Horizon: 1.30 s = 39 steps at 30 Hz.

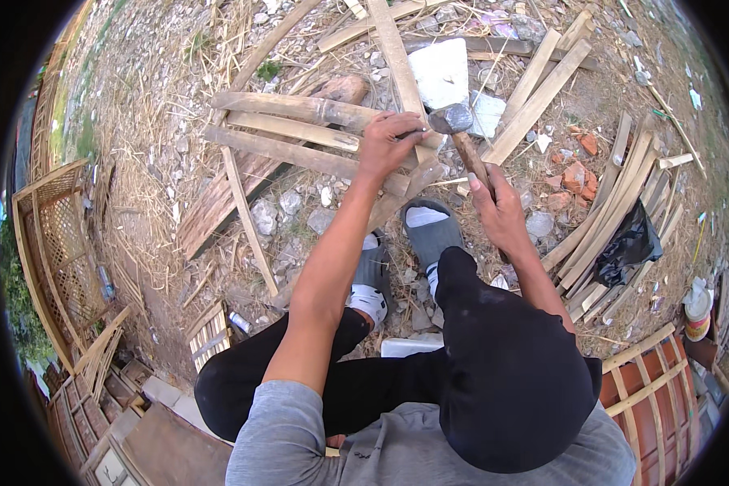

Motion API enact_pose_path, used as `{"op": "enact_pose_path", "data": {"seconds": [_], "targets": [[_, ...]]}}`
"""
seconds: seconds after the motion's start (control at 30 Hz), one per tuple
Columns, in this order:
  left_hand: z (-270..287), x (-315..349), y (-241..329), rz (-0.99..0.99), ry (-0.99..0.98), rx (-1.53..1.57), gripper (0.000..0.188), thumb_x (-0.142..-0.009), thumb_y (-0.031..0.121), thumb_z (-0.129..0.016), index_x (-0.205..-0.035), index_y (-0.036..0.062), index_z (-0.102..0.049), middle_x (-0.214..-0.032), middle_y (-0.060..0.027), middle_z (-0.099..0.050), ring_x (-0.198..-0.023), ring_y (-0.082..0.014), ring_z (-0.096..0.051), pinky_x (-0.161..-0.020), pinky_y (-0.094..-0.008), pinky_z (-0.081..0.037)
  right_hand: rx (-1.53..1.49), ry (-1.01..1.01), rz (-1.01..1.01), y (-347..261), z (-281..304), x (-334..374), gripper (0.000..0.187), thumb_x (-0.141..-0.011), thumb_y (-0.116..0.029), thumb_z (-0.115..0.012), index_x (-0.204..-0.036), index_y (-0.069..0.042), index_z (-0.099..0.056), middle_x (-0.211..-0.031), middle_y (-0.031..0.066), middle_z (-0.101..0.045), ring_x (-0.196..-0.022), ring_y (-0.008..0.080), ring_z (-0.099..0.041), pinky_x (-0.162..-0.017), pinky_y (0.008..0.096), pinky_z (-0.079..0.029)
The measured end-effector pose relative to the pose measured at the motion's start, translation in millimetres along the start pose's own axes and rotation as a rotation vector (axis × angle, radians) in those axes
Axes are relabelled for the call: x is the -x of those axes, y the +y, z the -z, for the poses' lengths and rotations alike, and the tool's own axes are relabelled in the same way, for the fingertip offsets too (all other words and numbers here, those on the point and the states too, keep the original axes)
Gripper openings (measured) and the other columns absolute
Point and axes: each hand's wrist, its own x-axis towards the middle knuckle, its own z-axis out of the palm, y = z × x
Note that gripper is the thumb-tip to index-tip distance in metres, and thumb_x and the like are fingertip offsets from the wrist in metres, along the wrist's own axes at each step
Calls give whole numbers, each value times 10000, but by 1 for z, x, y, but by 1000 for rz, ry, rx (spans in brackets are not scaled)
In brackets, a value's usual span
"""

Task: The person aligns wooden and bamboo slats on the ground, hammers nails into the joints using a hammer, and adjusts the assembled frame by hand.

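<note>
My right hand is wrapped round the wooden handle of a hammer. Its grey metal head is up beside my left fingertips, over the end of the wooden strips. My left hand rests on the bamboo strips, thumb and fingers pinched together near the crossing with an upright wooden strip. What the pinch holds, if anything, is too small to make out. Several strips lie side by side under this hand, pointing left, and another short strip slants across their right ends.
White slabs lie beyond the hammer. Broken red bricks, a bundle of bamboo strips and a black plastic bag are at right. A thick plank lies left. A woven lattice frame stands far left. Stones cover the ground.
</note>
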Motion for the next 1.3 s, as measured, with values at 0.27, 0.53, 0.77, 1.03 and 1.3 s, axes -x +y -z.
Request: {"op": "enact_pose_path", "data": {"seconds": [0.27, 0.53, 0.77, 1.03, 1.3], "targets": [[-7, -1, 0, -1, 8, 8, 152, -735, 97, -808, -877, 65, -765, -936, -61, -761, -994, -206, -709, -932, -385, -469, 69, -37, 30, -2, -2, -5, 358, -1008, -312, -564, -1138, 21, -554, -709, 228, -589, -639, 366, -601, -627, 439, -461], [0, 0, 2, 1, -33, -15, 165, -727, 76, -798, -890, 80, -773, -950, -51, -761, -992, -202, -709, -944, -382, -462, 63, -11, 135, -6, -6, -10, 366, -1009, -318, -559, -1167, 12, -551, -725, 243, -610, -660, 398, -631, -634, 445, -465], [1, 3, 5, 7, -16, -24, 184, -731, 95, -793, -915, 96, -780, -929, -50, -753, -938, -207, -694, -961, -374, -453, 84, -73, 82, -5, -9, -10, 391, -1021, -346, -533, -1183, 10, -540, -711, 230, -604, -646, 372, -633, -616, 443, -458], [0, 1, 0, -10, -28, -49, 192, -731, 118, -796, -922, 110, -771, -970, -29, -758, -1008, -182, -693, -952, -375, -437, -2, -56, 40, -9, -11, -11, 416, -1028, -382, -512, -1133, 20, -536, -697, 209, -587, -636, 327, -603, -618, 432, -452], [2, 2, 5, -6, -15, -33, 155, -718, 105, -810, -860, 67, -764, -891, -67, -744, -846, -233, -675, -871, -371, -480, 39, -69, 16, -7, -13, -7, 421, -1025, -369, -520, -1143, 35, -529, -708, 220, -596, -643, 354, -607, -628, 436, -457]]}}
